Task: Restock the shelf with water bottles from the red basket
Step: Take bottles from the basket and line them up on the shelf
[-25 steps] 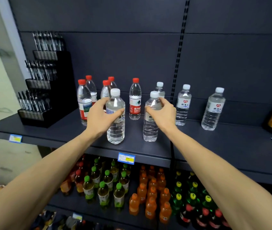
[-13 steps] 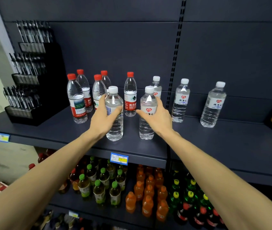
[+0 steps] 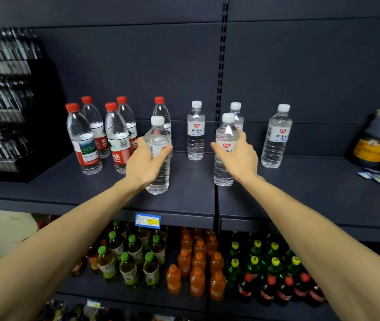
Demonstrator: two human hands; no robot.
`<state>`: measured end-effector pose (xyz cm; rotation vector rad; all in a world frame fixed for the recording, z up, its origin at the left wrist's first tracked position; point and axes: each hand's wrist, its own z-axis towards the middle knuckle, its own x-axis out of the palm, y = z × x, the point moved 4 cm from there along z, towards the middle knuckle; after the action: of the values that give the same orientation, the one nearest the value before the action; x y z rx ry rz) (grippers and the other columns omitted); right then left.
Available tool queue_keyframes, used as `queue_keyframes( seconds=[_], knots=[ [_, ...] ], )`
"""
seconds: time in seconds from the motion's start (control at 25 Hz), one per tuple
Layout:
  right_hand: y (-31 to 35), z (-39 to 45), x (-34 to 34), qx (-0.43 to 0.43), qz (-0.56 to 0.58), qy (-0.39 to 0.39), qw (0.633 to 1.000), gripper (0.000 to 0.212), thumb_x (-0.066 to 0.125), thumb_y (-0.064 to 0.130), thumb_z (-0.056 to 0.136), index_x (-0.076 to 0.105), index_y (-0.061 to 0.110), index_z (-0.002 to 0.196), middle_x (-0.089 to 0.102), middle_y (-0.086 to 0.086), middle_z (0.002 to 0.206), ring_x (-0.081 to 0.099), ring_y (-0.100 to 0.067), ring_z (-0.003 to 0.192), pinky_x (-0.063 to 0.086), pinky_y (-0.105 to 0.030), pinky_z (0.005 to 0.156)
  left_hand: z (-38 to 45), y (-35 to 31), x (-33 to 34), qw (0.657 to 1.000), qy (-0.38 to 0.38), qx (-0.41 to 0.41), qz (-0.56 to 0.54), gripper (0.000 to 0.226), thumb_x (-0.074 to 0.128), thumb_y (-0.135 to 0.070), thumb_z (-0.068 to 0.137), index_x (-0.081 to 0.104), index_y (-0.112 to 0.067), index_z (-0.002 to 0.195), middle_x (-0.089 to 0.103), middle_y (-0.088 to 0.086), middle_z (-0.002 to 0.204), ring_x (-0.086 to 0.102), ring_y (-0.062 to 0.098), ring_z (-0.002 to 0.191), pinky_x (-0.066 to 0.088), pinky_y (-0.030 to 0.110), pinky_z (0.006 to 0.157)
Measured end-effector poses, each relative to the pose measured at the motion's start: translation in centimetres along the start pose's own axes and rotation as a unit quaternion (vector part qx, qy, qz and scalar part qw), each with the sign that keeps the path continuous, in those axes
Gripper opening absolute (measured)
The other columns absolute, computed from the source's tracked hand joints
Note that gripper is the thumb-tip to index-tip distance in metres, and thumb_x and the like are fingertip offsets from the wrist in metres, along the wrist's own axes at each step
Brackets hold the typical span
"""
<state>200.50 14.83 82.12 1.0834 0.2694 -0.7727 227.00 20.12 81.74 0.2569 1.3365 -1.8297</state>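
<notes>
On the shelf (image 3: pixel 184 200), hands grip two clear white-capped bottles (image 3: pixel 157 158).

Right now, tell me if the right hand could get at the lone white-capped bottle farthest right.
Probably yes, once it lets go: the right hand grips a white-capped bottle, and only bare shelf lies between it and the far-right bottle.

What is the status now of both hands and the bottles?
Left hand grips white-capped bottle. Right hand grips second bottle. Both upright on shelf. Red-capped bottles close on left.
</notes>
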Motion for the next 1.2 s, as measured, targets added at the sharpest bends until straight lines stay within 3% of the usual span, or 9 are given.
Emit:
queue_keyframes(
  seconds=[0.12,0.28,0.48,0.8,0.96,1.04,1.08,1.2],
  knots=[
    [-3.0,1.1,-2.2,0.041,0.022,-0.026,0.999,0.073,0.067,0.065,0.083,0.046,0.019,0.135,0.071,0.001,0.110,0.067,-0.026,0.105,0.053,-0.041,0.089,0.2,-2.1,1.4,1.000,0.009,0.021,0.000,0.068,0.058,-0.065,0.092,0.041,-0.010,0.127,0.067,0.001,0.109,0.066,0.027,0.098,0.046,0.037,0.078],
    [-5.9,2.1,-5.6,0.046,-0.006,-0.035,0.998,0.066,0.069,0.060,0.084,0.048,0.021,0.132,0.070,0.003,0.110,0.065,-0.024,0.105,0.046,-0.036,0.086,0.6,-4.8,3.4,0.998,0.021,0.045,-0.027,0.066,0.058,-0.065,0.093,0.040,-0.012,0.128,0.068,0.000,0.112,0.064,0.026,0.101,0.049,0.040,0.086],
    [-9.0,2.9,-8.5,0.073,-0.020,-0.043,0.996,0.071,0.070,0.055,0.083,0.045,0.019,0.138,0.070,-0.001,0.110,0.065,-0.028,0.102,0.048,-0.038,0.086,0.7,-7.7,6.2,0.997,0.044,0.048,-0.047,0.064,0.058,-0.067,0.091,0.042,-0.014,0.123,0.059,-0.011,0.088,0.061,0.021,0.089,0.042,0.035,0.075],
    [-10.5,3.8,-9.4,0.099,0.018,-0.023,0.995,0.066,0.072,0.047,0.079,0.045,0.021,0.134,0.066,0.003,0.105,0.064,-0.026,0.096,0.048,-0.035,0.081,-0.2,-8.8,8.1,0.993,0.060,0.067,-0.070,0.067,0.060,-0.061,0.094,0.040,-0.012,0.136,0.060,-0.013,0.106,0.063,0.017,0.101,0.044,0.033,0.082],
    [-11.3,4.3,-9.6,0.122,0.055,-0.004,0.991,0.084,0.077,0.051,0.077,0.038,0.021,0.145,0.064,0.003,0.120,0.063,-0.027,0.114,0.049,-0.036,0.088,-0.3,-9.1,8.4,0.993,0.068,0.072,-0.068,0.071,0.060,-0.062,0.093,0.038,-0.011,0.138,0.060,-0.014,0.104,0.065,0.017,0.101,0.049,0.035,0.085],
    [-11.3,3.9,-9.8,0.117,0.054,-0.046,0.991,0.105,0.079,0.056,0.075,0.025,0.016,0.156,0.050,-0.004,0.148,0.048,-0.028,0.137,0.044,-0.044,0.106,-0.3,-9.4,8.5,0.992,0.069,0.070,-0.077,0.071,0.061,-0.061,0.093,0.037,-0.011,0.139,0.059,-0.019,0.103,0.064,0.017,0.103,0.050,0.036,0.089],
    [-10.8,3.4,-10.1,0.085,0.040,-0.099,0.991,0.106,0.078,0.055,0.077,0.024,0.014,0.158,0.039,-0.006,0.157,0.038,-0.027,0.145,0.039,-0.046,0.113,-0.3,-9.5,8.6,0.992,0.069,0.069,-0.085,0.071,0.061,-0.061,0.093,0.037,-0.012,0.139,0.058,-0.020,0.104,0.064,0.016,0.105,0.050,0.037,0.091],
    [-7.9,1.2,-11.6,-0.114,-0.025,-0.267,0.957,0.072,0.068,0.036,0.087,0.043,0.007,0.149,0.035,-0.010,0.160,0.036,-0.028,0.145,0.034,-0.041,0.113,-0.4,-9.6,8.5,0.990,0.075,0.066,-0.101,0.070,0.061,-0.061,0.093,0.037,-0.014,0.139,0.056,-0.024,0.106,0.063,0.017,0.108,0.050,0.038,0.095]
  ],
)
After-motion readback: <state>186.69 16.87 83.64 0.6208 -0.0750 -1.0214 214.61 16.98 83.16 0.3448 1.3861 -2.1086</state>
